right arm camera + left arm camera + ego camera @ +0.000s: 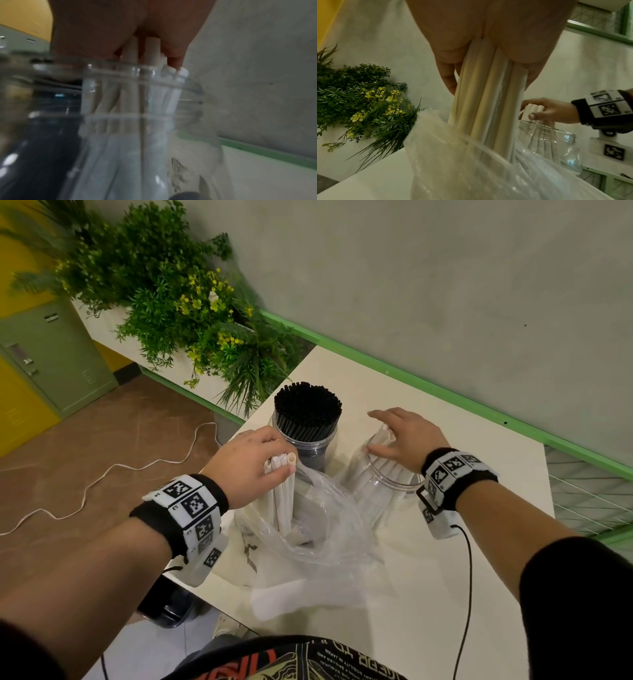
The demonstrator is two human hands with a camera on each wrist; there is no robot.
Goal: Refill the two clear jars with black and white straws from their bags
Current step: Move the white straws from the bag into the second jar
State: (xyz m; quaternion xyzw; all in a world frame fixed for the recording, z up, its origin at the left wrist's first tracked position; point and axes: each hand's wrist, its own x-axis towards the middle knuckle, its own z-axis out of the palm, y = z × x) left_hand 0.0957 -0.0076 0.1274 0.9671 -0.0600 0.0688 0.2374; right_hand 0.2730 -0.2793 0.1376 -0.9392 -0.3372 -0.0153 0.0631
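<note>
A clear jar [306, 440] packed with black straws [307, 405] stands at the back of the white table [462, 594]. To its right is a second clear jar [383, 491] [556, 146] [137, 121]. My right hand [390, 436] [539, 113] hovers over its mouth and pinches a few white straws [533, 109] [150, 56] that reach down into it. My left hand [274, 465] grips a bundle of white straws [284, 501] [484, 101] rising out of a crumpled clear plastic bag [318, 539] [471, 169] in front of the jars.
A planter of green plants with yellow flowers [191, 313] borders the table's far left corner. A grey wall with a green rail [445, 392] runs behind. The table's left edge drops to a brown floor with a white cable [102, 474]. Lockers [51, 354] stand at far left.
</note>
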